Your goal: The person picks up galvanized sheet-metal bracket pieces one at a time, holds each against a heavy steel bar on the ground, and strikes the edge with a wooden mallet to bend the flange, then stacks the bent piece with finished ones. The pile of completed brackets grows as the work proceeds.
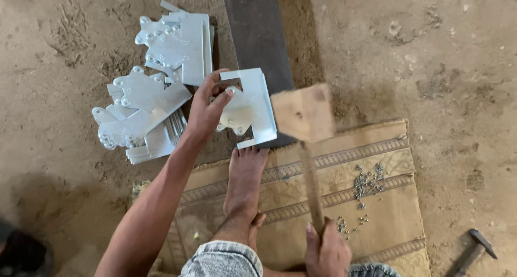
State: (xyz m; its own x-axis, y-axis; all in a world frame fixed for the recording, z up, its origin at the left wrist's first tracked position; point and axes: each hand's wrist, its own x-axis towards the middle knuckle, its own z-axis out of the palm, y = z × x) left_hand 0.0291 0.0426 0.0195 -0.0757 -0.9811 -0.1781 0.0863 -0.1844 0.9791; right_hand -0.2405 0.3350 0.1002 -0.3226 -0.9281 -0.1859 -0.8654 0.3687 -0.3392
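The flat, silvery sheet-metal bracket (249,108), roughly square with a folded edge on its right side and rounded, holed lobes along its near-left corner, lies on the near end of a dark steel bar (257,37) that runs away across the dirt floor. The left hand (207,106) grips the bracket's left edge, thumb on top. The right hand (326,251) is closed around the handle of a wooden mallet (304,115), whose blurred block head hangs just right of the bracket. A bare foot (245,179) rests just near of the bracket, on a brown patterned mat (388,212) strewn with small metal rivets (368,181). Stacks of similar brackets (141,113) lie to the left.
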